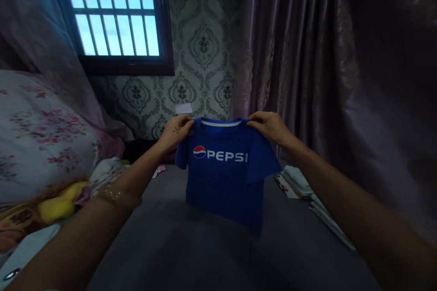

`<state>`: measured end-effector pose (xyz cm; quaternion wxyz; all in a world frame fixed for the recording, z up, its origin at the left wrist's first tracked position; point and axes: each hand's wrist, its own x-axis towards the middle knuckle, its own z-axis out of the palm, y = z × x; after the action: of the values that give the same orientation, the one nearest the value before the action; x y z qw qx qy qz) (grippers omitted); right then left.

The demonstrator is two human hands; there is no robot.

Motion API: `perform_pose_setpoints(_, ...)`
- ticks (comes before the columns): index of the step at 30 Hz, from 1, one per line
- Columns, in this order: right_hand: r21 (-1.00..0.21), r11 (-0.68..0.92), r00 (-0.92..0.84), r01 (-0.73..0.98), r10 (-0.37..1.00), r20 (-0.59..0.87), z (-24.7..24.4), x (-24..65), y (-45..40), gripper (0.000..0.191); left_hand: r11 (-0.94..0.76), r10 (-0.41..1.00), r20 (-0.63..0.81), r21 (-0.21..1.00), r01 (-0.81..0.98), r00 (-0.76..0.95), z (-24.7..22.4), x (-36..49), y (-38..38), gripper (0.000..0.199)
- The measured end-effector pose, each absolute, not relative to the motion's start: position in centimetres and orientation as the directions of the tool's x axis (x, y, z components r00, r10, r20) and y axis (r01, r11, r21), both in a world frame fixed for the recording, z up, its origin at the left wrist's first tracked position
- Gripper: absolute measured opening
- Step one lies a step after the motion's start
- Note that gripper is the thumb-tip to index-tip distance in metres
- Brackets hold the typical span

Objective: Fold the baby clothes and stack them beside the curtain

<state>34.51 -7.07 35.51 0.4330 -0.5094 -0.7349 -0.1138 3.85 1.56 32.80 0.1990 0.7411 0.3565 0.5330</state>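
A small blue T-shirt point(225, 182) with a white PEPSI print hangs upright in the middle of the head view, its front facing me. My left hand point(176, 132) pinches the shoulder on the left of the collar. At the other shoulder, my right hand point(268, 126) has its thumb and fingers closed on the fabric. The collar is stretched between the two hands, and the lower hem hangs slanted above the grey bed sheet point(153, 245).
Folded clothes point(297, 179) lie on the bed at the right. A floral cushion point(44, 136), a yellow plush toy point(61, 200) and a white item point(30, 250) are at the left. Behind are a barred window point(116, 13), patterned wall and curtains point(290, 54).
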Motion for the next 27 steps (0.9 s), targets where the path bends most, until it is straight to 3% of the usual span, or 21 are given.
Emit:
perform_pose_setpoints(3, -0.373, 0.402, 0.008, 0.836, 0.671, 0.742, 35.6, 34.3, -6.5, 0.017, -0.711, 0.684, 0.7, 0.576, 0.402, 0.207, 32.9, 3.6, 1.0, 0.02)
perform_pose_setpoints(8, -0.567, 0.171, 0.282, 0.806, 0.73, 0.622, 35.5, 33.8, -4.5, 0.017, -0.709, 0.52, 0.836, 0.311, 0.632, 0.172, 33.3, 4.0, -0.3, 0.021)
perform_pose_setpoints(11, -0.587, 0.091, 0.376, 0.805, 0.687, 0.621, 35.3, 32.7, -3.7, 0.018, -0.626, 0.507, 0.858, 0.297, 0.721, 0.087, 33.3, 4.6, -0.7, 0.02)
perform_pose_setpoints(14, -0.498, 0.136, 0.361, 0.856, 0.534, 0.765, 34.8, 30.8, -3.7, 0.023, -0.582, 0.555, 0.831, 0.416, 0.699, -0.032, 33.1, 5.1, -0.9, 0.018)
perform_pose_setpoints(18, -0.236, 0.196, 0.185, 0.952, 0.25, 0.951, 34.1, 28.4, -4.9, 0.031, -0.61, 0.644, 0.756, 0.6, 0.517, -0.119, 32.6, 5.1, -0.6, 0.02)
perform_pose_setpoints(20, -0.109, 0.162, 0.079, 0.981, 0.183, 0.98, 34.0, 28.0, -5.5, 0.031, -0.64, 0.604, 0.783, 0.587, 0.496, -0.148, 32.3, 4.7, -0.4, 0.02)
perform_pose_setpoints(24, 0.069, 0.1, -0.087, 0.993, 0.194, 0.977, 34.1, 28.9, -6.3, 0.03, -0.72, 0.457, 0.886, 0.421, 0.552, -0.08, 32.4, 3.2, -0.5, 0.016)
perform_pose_setpoints(27, 0.152, 0.102, -0.172, 0.983, 0.234, 0.957, 34.2, 30.2, -6.5, 0.031, -0.769, 0.507, 0.861, 0.429, 0.474, 0.043, 33.1, 2.2, -1.3, 0.018)
